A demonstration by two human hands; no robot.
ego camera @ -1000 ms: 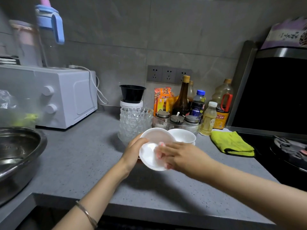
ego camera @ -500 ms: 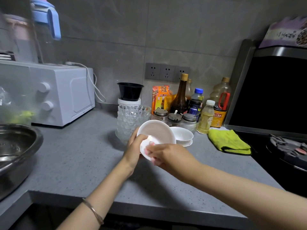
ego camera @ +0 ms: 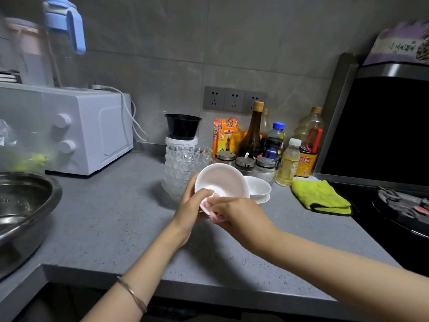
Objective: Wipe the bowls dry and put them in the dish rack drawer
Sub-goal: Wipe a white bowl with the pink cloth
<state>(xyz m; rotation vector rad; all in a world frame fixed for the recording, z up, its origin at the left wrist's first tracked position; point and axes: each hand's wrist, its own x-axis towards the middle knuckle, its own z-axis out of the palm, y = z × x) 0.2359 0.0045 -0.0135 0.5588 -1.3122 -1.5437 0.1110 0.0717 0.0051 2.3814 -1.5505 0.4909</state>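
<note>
White bowl (ego camera: 222, 182) is being held tilted above the grey worktop (ego camera: 111, 217), its opening facing the camera, between both hands. Left hand (ego camera: 189, 208) is gripping its left rim, thumb lying inside. Right hand (ego camera: 236, 217) is pinching the lower rim with curled fingers. Forearms are reaching in from below, with a bracelet (ego camera: 132, 293) on the left wrist. Smaller white bowls (ego camera: 257, 188) are sitting just behind, stacked glass bowls (ego camera: 185, 166) are standing beside them, and a yellow cloth (ego camera: 322, 197) is lying further right. Microwave (ego camera: 92, 131) is standing at the left.

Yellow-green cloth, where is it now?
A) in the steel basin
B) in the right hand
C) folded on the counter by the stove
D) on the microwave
C: the yellow-green cloth lies folded on the counter beside the stove; the left hand and right hand grip the white bowl.
</note>
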